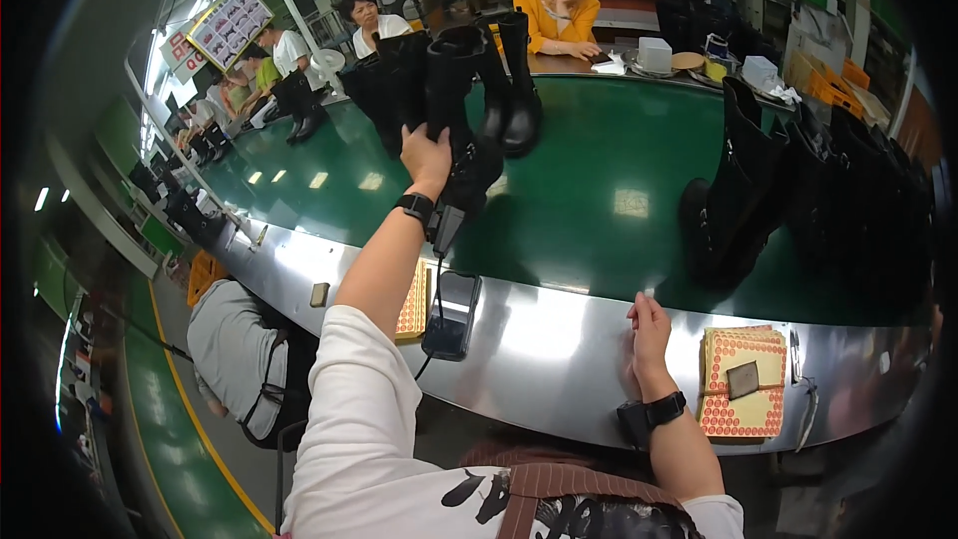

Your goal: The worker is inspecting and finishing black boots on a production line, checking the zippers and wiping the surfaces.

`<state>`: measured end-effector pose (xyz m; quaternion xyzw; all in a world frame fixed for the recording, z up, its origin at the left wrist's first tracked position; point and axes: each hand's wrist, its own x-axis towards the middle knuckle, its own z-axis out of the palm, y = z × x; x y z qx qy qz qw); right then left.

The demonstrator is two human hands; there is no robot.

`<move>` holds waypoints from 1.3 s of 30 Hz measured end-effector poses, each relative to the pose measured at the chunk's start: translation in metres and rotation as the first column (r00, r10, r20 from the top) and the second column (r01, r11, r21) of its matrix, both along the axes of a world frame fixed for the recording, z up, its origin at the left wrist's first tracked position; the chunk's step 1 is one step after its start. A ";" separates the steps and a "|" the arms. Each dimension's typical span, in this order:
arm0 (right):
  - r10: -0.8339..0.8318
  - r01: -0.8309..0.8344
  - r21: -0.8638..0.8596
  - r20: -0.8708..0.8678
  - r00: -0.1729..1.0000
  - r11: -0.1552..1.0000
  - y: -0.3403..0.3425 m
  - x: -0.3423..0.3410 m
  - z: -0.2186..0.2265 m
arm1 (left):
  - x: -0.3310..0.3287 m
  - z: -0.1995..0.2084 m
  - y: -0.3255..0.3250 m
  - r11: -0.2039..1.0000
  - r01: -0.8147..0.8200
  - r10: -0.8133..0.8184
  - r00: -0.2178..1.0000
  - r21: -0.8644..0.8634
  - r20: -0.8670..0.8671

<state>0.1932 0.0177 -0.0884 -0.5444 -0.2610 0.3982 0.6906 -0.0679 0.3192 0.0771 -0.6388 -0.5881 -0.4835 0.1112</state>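
My left hand (pixel 427 160) reaches forward over the green conveyor belt (pixel 599 150), its fingers closed against a tall black boot (pixel 455 65). Other black boots (pixel 514 90) stand right beside and behind that one. At the near edge of the belt, my right hand (pixel 651 334) pinches a small whitish bit (pixel 649 292) between thumb and fingertips, too tiny to name. A dark device (pixel 447 230) with a cable hangs at my left wrist. To the right, a group of black boots with buckled straps (pixel 738 185) stands on the belt.
On the metal ledge (pixel 539 329) lie a black phone-like device (pixel 456 314), a yellow-and-red paper stack (pixel 743 414) with a brown block (pixel 742 380) on it, and another block (pixel 319 294). A person in grey (pixel 239 349) sits at left; co-workers sit across the belt.
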 end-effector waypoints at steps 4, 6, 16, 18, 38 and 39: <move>0.021 -0.020 -0.026 0.036 0.999 0.999 0.001 0.000 -0.002 | -0.055 -0.067 0.019 0.962 -0.035 0.047 0.998 -0.270 0.038; 0.055 -0.052 -0.061 0.042 0.998 0.997 0.002 0.000 -0.004 | -0.076 -0.090 0.021 0.975 -0.063 0.102 0.979 -0.211 0.179; 0.062 -0.058 -0.029 0.165 0.984 0.998 -0.002 0.000 -0.010 | -0.087 -0.084 0.003 0.906 0.003 0.086 0.978 -0.423 0.192; 0.082 -0.083 -0.003 0.201 0.976 0.997 -0.003 0.001 -0.012 | -0.093 -0.078 -0.002 0.827 0.125 -0.001 0.975 -0.548 0.222; -0.512 0.270 0.498 0.859 -0.019 0.824 -0.074 0.096 0.222 | 0.122 -0.112 -0.232 0.008 0.960 -0.013 0.280 -0.280 0.960; -0.494 0.281 0.492 0.867 -0.070 0.824 -0.072 0.111 0.234 | 0.123 -0.122 -0.229 -0.009 0.970 -0.036 0.242 -0.243 0.970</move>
